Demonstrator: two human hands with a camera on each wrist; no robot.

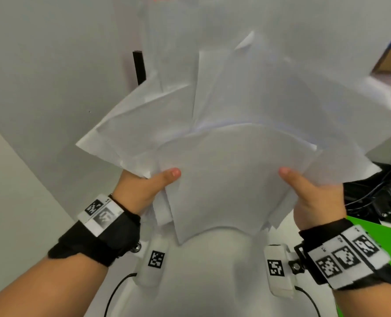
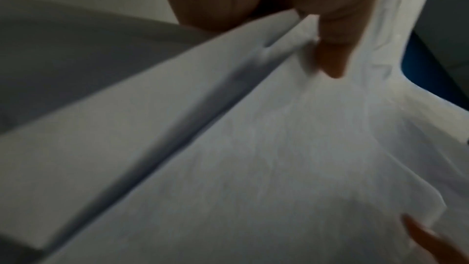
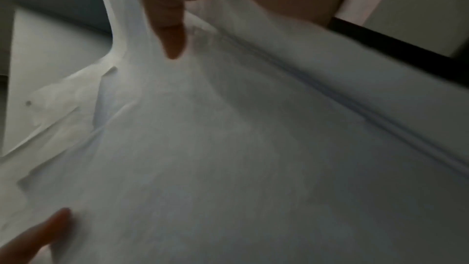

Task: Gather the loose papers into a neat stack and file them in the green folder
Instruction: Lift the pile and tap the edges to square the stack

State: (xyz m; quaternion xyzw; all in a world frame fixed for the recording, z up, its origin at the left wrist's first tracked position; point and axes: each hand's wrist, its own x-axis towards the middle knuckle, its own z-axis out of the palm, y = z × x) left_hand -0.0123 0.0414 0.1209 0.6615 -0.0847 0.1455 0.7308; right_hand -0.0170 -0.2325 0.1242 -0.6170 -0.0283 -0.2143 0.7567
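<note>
Gather is mostly done, squaring and filing are not. You've got the papers [image 1: 224,138] off the table [image 1: 41,76], one bunch in both hands, held up in front of you. Your left hand [image 1: 142,188] pinches the bunch's near left edge, thumb on the top sheet; right hand [image 1: 313,197] does the same on the near right edge. The fingers under the sheets are hidden in the head view. The wrist views show each thumb pressed onto the paper, so both grips are closed on the sheets, not loose.

The stack isn't neat yet: sheets fan out away from your hands, corners stick out left and right of the bunch, one far corner is folded over, and the top sheet bows up between your thumbs. I can't tell whether any sheets are left on the table behind the bunch; it blocks the view.

The green folder [image 1: 372,236] is just right of the bunch, below your right wrist, only partly in frame. I can't tell if it's open.

Left, by my read: tap the edges square against the table, then slide the papers into the folder. Call it roughly halfway.
</note>
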